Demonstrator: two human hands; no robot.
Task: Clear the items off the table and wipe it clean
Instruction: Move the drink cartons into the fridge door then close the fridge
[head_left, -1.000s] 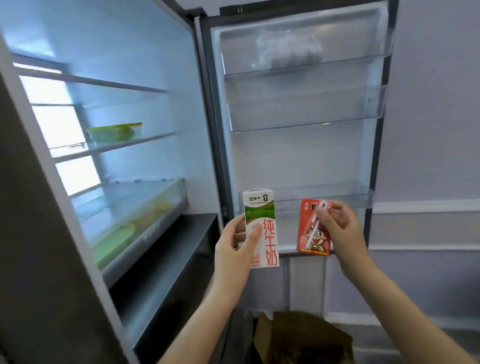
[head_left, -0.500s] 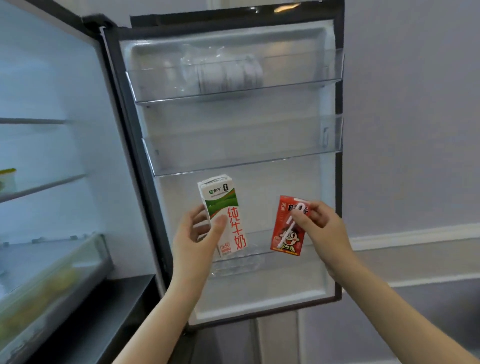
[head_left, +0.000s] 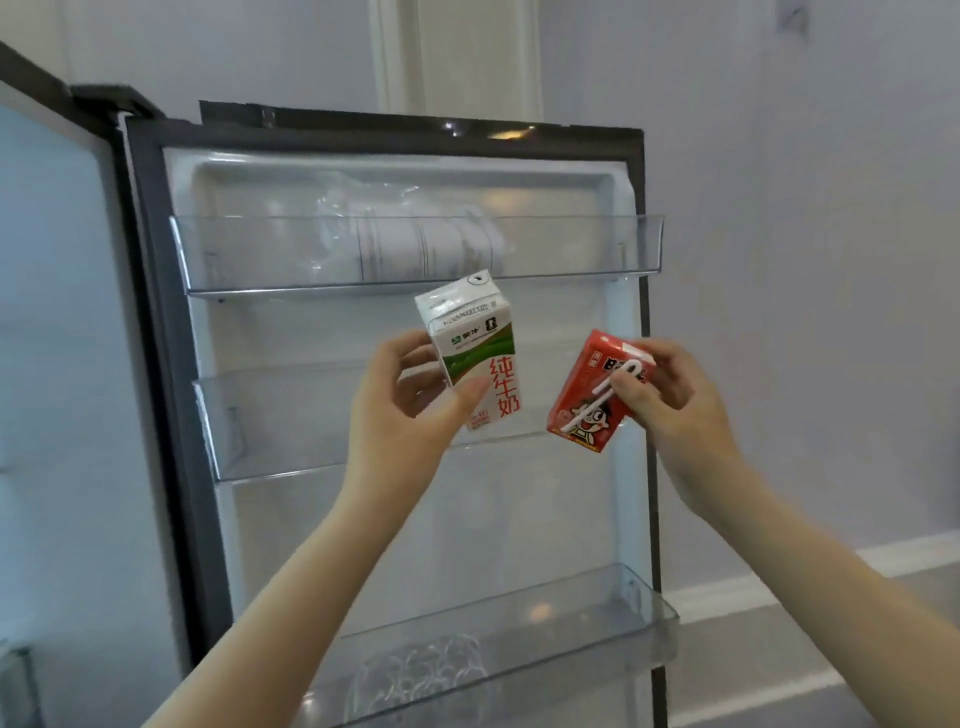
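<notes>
Milk carton (head_left: 475, 358) gripped in our left hand (head_left: 402, 415) and red drink carton (head_left: 597, 392) pinched in our right hand (head_left: 670, 400), we face the open fridge door (head_left: 415, 519).

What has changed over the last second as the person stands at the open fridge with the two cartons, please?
Both cartons have been raised from the bottom door shelf's level to the middle door shelf. The red carton now tilts more. The view has swung from the fridge interior onto the door. Unchanged: the left hand still grips the white milk carton, the right hand the red one; nothing released.
</notes>
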